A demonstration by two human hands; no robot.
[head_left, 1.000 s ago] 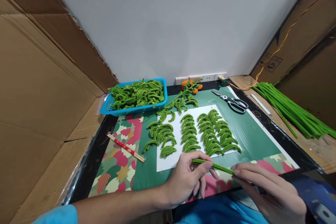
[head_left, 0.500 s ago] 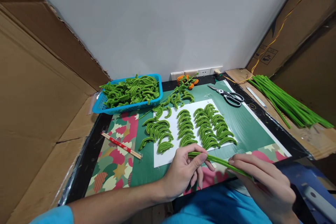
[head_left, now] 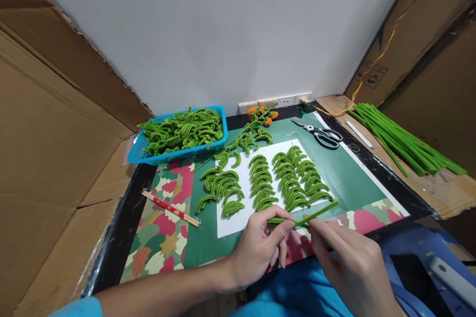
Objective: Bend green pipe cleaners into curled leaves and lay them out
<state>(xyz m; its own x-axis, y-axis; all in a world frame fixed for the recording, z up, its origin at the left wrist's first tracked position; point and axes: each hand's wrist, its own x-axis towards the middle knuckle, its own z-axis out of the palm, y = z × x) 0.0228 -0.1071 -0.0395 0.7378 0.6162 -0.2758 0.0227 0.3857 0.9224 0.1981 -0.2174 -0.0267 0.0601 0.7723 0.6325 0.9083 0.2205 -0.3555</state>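
Note:
My left hand (head_left: 256, 246) is closed on green pipe cleaners (head_left: 323, 209), thumb pressed against the forefinger. Just to its right, my right hand (head_left: 351, 260) pinches the same pipe cleaners, where one strand angles up and away from the rest. Both hands are at the near edge of the table, in front of a white paper sheet (head_left: 227, 228). Columns of curved green pipe-cleaner pieces (head_left: 262, 181) lie on that sheet, some overhanging its left side.
A blue basket (head_left: 178, 156) heaped with green pieces stands back left. Orange pipe-cleaner flowers (head_left: 268, 120), scissors (head_left: 327, 137) and a white pen-like stick (head_left: 360, 134) lie toward the back. Straight green pipe cleaners (head_left: 409, 141) rest at right, wrapped chopsticks (head_left: 171, 208) at left.
My right hand has moved left, closer to my left hand, and turned its fingers in. One pipe cleaner strand now bends up out of the formerly straight bunch.

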